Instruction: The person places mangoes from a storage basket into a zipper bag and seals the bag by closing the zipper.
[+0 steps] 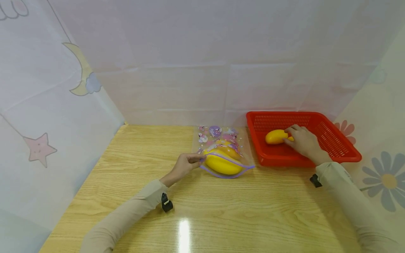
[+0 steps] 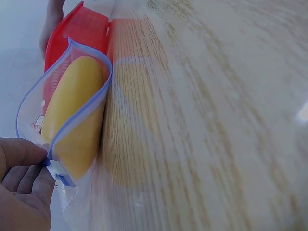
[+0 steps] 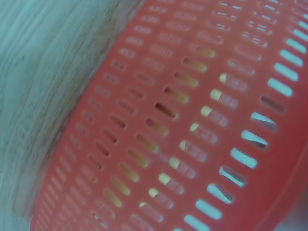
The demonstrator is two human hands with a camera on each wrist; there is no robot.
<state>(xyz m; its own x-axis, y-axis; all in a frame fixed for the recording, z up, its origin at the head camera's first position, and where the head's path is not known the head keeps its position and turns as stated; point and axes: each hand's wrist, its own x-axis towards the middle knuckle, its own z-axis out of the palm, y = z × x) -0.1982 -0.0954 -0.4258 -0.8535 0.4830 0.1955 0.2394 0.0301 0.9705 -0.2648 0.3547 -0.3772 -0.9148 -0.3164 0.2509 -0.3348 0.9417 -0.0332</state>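
Two beige sleeves (image 1: 126, 211) reach in, both cut off by the picture's lower edge, each with one black device (image 1: 166, 202) at the wrist. Below them we see one wood-grain table (image 1: 221, 218). Further in are the two hands, well apart. The left hand (image 1: 183, 166) pinches the left corner of one clear printed bag (image 1: 202, 138), thumb against fingers beside a small white slider (image 2: 57, 168). The bag lies on the table, its purple-rimmed mouth gaping toward us. One large yellow fruit (image 1: 223, 166) fills that mouth; behind it we make out more yellow, muddled by pink and purple prints, so we count at least two pieces but cannot tell the full number. Just right of the bag stands one red slotted basket (image 1: 313, 161). Inside it, the right hand (image 1: 305, 140) curls fingers and thumb about the right end of one smaller yellow fruit (image 1: 275, 137), partly hiding it; how firmly, we cannot tell. In the right wrist view the basket's wall stands in the way, letting only patches of yellow through. Farthest off, pale cloth walls (image 1: 190, 91) carry one moon (image 1: 84, 70), one star (image 1: 40, 149) and two flowers (image 1: 389, 181), one half hidden by the basket.
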